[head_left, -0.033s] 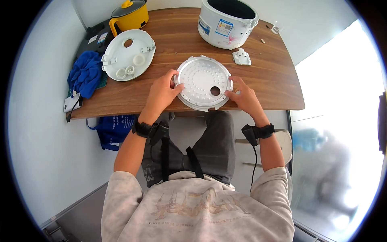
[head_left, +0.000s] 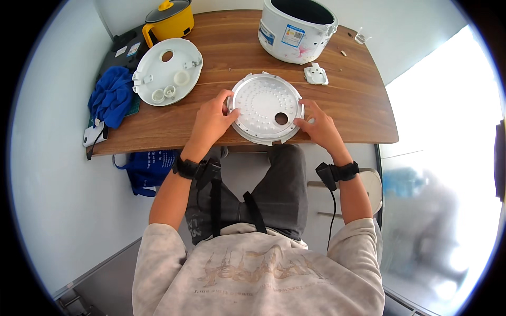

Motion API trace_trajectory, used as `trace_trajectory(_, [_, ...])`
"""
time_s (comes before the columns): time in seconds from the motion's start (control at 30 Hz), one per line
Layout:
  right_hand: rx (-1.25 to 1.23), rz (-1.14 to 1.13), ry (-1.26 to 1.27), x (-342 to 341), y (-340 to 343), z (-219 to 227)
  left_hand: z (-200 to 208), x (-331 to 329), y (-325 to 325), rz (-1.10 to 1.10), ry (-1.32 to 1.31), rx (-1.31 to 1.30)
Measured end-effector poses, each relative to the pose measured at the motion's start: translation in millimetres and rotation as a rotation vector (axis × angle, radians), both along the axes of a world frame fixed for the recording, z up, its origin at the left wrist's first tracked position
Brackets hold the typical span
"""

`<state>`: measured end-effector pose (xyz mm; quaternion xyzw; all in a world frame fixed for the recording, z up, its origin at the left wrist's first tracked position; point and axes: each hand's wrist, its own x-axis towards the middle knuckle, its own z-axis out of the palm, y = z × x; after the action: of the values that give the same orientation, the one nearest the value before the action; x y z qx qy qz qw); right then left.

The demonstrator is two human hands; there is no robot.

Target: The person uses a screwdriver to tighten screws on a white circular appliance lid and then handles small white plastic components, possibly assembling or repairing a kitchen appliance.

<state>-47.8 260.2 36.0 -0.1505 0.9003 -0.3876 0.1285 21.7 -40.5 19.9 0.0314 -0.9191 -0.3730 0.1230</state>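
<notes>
A round silvery inner lid (head_left: 262,100), dimpled and pierced by one dark hole, lies near the front edge of the table with a white rim around it. On its left side my left hand (head_left: 211,117) grips the rim between thumb and fingers. My right hand (head_left: 318,124) holds the opposite edge, its thumb close to the hole. The fingertips under the rim are partly hidden. Beyond the right hand lies a small white plastic piece (head_left: 316,75). Further back stands the white rice cooker body (head_left: 289,39) without a lid.
At the left, a white outer lid (head_left: 158,66) carries small round caps. A blue cloth (head_left: 112,97), a white box-shaped device (head_left: 95,135) with a black cable and a yellow pot (head_left: 174,23) are also on that side. A small clear part (head_left: 360,38) sits at the back right.
</notes>
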Motion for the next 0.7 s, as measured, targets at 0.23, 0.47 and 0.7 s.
trace_trajectory(0.23, [-0.013, -0.018, -0.062, 0, -2, 7, -4, -2, 4, 0.004, 0.022, -0.087])
trace_trajectory(0.47, [-0.060, -0.014, -0.069, 0, -2, 3, -2, 2, 5, -0.023, 0.016, -0.073])
trace_trajectory(0.7, [-0.093, -0.007, -0.182, -1, -1, 8, -4, 2, 7, -0.019, 0.012, -0.084])
